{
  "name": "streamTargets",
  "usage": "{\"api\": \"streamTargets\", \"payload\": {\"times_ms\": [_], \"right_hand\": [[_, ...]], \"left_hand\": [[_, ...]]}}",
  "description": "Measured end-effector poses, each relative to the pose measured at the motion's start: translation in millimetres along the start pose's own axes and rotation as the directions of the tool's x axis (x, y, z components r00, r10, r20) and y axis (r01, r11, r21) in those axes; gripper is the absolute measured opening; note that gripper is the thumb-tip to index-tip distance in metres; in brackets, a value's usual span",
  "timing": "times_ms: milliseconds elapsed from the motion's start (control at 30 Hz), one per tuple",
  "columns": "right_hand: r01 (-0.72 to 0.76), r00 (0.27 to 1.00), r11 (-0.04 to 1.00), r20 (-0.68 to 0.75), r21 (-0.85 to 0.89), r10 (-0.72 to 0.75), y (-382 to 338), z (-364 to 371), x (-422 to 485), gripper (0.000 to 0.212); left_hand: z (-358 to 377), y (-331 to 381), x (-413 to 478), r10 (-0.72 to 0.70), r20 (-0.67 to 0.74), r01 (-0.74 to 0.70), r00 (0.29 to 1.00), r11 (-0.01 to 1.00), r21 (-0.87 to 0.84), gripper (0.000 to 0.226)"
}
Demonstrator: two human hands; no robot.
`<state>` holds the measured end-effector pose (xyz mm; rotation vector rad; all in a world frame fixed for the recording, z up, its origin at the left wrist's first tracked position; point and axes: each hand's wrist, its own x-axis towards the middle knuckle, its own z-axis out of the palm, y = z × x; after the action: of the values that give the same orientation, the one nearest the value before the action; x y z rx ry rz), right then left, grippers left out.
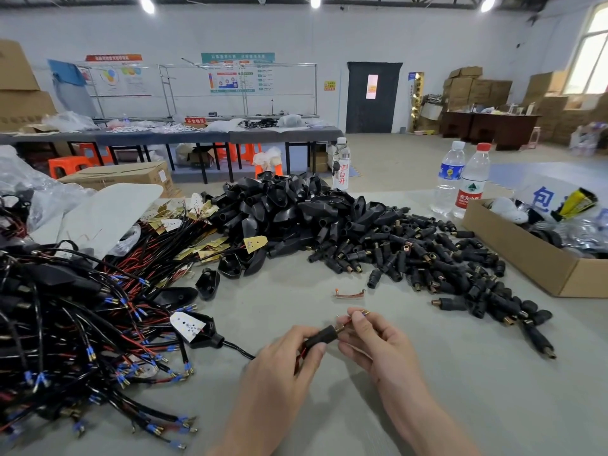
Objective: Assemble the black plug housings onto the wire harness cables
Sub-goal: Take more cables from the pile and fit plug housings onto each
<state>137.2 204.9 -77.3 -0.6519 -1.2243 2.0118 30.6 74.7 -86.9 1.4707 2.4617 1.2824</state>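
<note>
My left hand (283, 363) grips a small black plug housing (320, 337) with a brass end, low in the middle of the grey table. My right hand (375, 340) pinches thin red wires with metal terminals (360, 313) that stick out of the housing's brass end. A black cable (238, 350) runs from my left hand to a black shell with a white board (194, 329). Loose small plug housings (427, 258) lie in a heap to the right. Larger black shells (289, 209) are piled behind. A tangle of wire harness cables (65, 324) fills the left.
An open cardboard box (526, 255) stands at the right edge. Two water bottles (460, 179) and a third bottle (341, 166) stand behind the piles. A small copper clip (349, 293) lies on the table just beyond my hands. Plastic bags (98, 212) lie at the left.
</note>
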Motion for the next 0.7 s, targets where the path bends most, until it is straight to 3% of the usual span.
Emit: {"api": "streamTargets", "payload": {"times_ms": [200, 333, 500, 600, 700], "right_hand": [[0.081, 0.987, 0.996, -0.138, -0.021, -0.083, -5, -6, 5, 0.02], [0.112, 0.974, 0.993, -0.201, 0.029, -0.104, -9, -10, 7, 0.022], [-0.02, 0.996, 0.982, -0.079, 0.189, 0.036, -5, -5, 6, 0.02], [-0.062, 0.998, 0.988, -0.021, 0.142, 0.065, 2, -2, 5, 0.014], [0.004, 0.998, 0.995, -0.061, 0.103, 0.003, -1, -6, 6, 0.014]], "left_hand": [[-7, 2, -1, 0.023, -0.003, -0.022, 1.0, 0.988, 0.152, 0.031], [-9, 4, -1, 0.039, 0.0, -0.038, 0.999, 0.987, 0.155, 0.029], [-9, 4, 1, 0.03, -0.044, -0.028, 0.999, 0.998, 0.052, 0.031], [-10, 5, 1, 0.023, -0.08, -0.024, 0.997, 1.0, -0.011, 0.033], [-10, 1, 2, 0.017, -0.088, -0.017, 0.996, 1.0, -0.005, 0.032]]}}
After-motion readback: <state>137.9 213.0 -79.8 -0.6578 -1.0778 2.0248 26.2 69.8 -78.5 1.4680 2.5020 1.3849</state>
